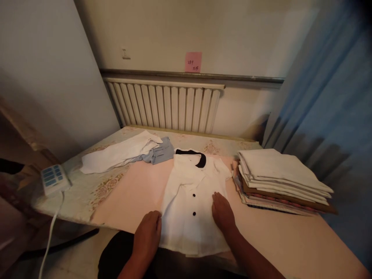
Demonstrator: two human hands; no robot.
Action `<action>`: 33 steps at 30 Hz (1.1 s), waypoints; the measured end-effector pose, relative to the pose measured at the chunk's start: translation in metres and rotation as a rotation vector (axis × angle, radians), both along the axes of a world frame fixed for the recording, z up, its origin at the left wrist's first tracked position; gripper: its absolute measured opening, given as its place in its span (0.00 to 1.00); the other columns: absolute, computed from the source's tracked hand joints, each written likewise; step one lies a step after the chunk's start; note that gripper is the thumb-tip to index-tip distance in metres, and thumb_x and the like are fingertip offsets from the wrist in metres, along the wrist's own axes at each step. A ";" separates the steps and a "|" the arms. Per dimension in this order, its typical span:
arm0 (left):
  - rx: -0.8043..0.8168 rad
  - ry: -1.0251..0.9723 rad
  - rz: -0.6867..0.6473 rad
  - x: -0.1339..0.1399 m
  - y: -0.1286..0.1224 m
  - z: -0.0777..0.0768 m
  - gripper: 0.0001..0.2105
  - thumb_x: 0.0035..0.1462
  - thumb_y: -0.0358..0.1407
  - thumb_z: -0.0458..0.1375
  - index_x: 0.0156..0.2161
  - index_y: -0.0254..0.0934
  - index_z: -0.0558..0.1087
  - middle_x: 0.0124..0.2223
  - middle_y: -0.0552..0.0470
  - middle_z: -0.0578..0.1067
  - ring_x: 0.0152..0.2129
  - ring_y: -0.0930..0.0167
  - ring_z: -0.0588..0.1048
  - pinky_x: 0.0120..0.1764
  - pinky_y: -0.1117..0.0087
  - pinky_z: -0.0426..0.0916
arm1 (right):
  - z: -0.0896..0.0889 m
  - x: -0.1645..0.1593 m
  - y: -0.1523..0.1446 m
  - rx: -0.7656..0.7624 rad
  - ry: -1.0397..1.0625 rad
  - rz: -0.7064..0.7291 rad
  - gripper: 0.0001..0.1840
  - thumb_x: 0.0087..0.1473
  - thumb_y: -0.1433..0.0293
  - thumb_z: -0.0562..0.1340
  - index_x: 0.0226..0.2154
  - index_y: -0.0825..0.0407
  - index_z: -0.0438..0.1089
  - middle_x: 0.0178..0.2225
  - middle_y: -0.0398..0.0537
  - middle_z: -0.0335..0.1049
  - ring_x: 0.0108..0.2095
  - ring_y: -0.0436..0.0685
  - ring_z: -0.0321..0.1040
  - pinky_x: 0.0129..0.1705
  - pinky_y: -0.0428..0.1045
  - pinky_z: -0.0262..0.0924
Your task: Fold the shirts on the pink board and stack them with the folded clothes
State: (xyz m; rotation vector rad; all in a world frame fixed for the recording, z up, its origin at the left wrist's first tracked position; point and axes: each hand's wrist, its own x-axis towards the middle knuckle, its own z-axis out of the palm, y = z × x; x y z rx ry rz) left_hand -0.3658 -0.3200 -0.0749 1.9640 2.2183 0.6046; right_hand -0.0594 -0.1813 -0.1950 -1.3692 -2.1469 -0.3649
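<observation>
A white short-sleeved shirt (186, 221) with a black collar and two black buttons lies front side up before me, its collar pointing away. At its left edge, near the hem, my left hand (147, 234) is closed on the fabric with curled fingers. My right hand (223, 212) rests over the shirt's right side, fingers bent and pressed together on the cloth; the fingertips are partly hidden. A few creases run across the shirt's chest, and its lower part lies fairly flat.
Folded cloths and garments form a stack (279, 174) on the right. A crumpled white garment (122, 153) and a grey-blue one (162, 151) lie at the back left. A corded power strip (54, 179) sits at the table's left corner. A radiator (165, 104) stands behind; a blue curtain (325, 128) hangs right.
</observation>
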 end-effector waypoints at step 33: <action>-0.874 -0.888 -0.627 -0.011 0.133 -0.027 0.05 0.41 0.34 0.54 0.27 0.36 0.69 0.28 0.51 0.75 0.25 0.67 0.78 0.25 0.69 0.70 | 0.008 -0.001 -0.001 -0.097 0.003 -0.053 0.20 0.61 0.71 0.50 0.54 0.52 0.65 0.55 0.54 0.66 0.57 0.60 0.61 0.58 0.60 0.58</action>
